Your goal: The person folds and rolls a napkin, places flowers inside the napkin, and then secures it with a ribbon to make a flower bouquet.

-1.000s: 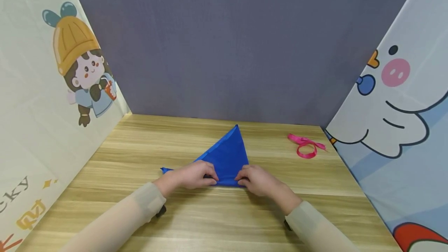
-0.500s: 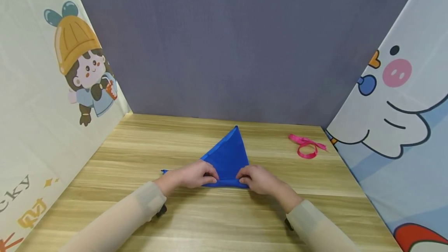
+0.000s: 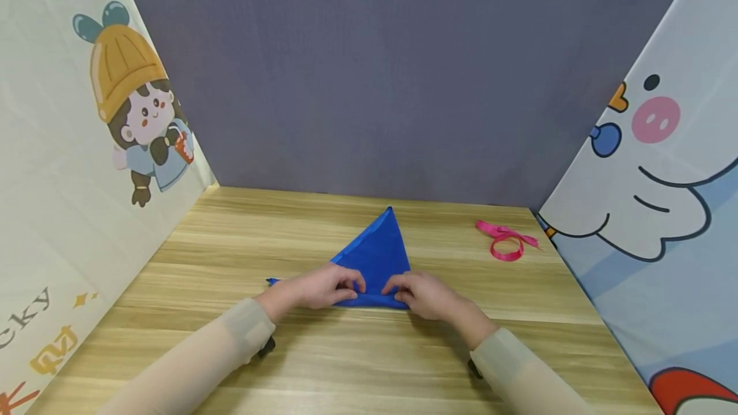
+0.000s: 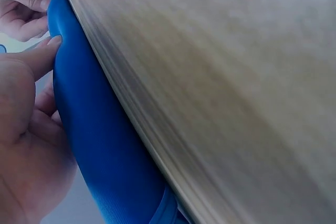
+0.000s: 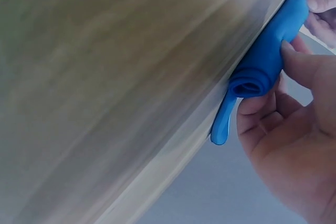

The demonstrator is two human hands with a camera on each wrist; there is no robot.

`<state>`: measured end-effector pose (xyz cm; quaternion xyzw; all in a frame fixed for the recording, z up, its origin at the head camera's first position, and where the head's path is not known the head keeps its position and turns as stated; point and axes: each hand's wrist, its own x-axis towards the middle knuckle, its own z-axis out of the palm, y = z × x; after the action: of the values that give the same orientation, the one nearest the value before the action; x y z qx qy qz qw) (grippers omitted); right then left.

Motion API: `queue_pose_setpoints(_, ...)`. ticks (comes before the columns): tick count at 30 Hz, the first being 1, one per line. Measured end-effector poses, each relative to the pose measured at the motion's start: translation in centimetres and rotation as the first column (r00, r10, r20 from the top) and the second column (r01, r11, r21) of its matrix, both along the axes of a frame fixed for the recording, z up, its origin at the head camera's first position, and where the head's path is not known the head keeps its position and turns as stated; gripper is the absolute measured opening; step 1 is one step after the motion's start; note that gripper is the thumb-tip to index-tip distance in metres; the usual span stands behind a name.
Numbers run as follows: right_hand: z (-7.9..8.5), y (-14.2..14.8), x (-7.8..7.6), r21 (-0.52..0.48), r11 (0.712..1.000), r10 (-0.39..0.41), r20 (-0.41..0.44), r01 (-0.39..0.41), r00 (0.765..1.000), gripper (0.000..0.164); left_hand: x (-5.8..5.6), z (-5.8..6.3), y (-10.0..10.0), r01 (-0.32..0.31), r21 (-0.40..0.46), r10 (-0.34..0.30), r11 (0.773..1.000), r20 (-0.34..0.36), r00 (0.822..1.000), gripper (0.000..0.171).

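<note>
A blue cloth point(image 3: 377, 261) lies on the table, its far part a flat triangle pointing away from me. Its near edge is rolled into a thick tube, with the spiral end of the roll point(image 5: 248, 85) showing in the right wrist view. My left hand point(image 3: 330, 285) grips the roll left of its middle, thumb on the near side and fingers over the top. Close by on the right, my right hand point(image 3: 426, 295) holds the roll the same way. A thin blue tip point(image 3: 272, 281) of the cloth sticks out behind my left wrist.
A pink ribbon point(image 3: 506, 240), loosely looped, lies at the back right of the wood-grain table point(image 3: 369, 360). A grey panel point(image 3: 369, 75) stands behind the table, and printed white panels close in the left and right sides.
The near edge has become a fuller, more visible roll. My fingertips have moved slightly closer together along it, while the far tip and the ribbon stay where they were.
</note>
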<state>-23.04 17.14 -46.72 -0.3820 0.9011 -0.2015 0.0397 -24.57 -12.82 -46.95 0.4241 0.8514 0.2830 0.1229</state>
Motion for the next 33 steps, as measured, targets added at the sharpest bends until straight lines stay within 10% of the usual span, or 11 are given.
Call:
queue_pose_setpoints(13, 0.15, -0.38, 0.43, 0.01, 1.0, 0.011, -0.121, -0.01, 0.993, 0.022, 0.22, 0.13, 0.32, 0.056, -0.051, -0.069, 0.997, -0.336, 0.939, 0.013)
queue_pose_setpoints(33, -0.21, -0.05, 0.21, -0.03, 1.0, 0.014, 0.115, -0.011, 0.993, 0.031, 0.08, 0.52, 0.99, 0.063, -0.045, -0.069, 0.997, -0.131, 0.989, 0.021)
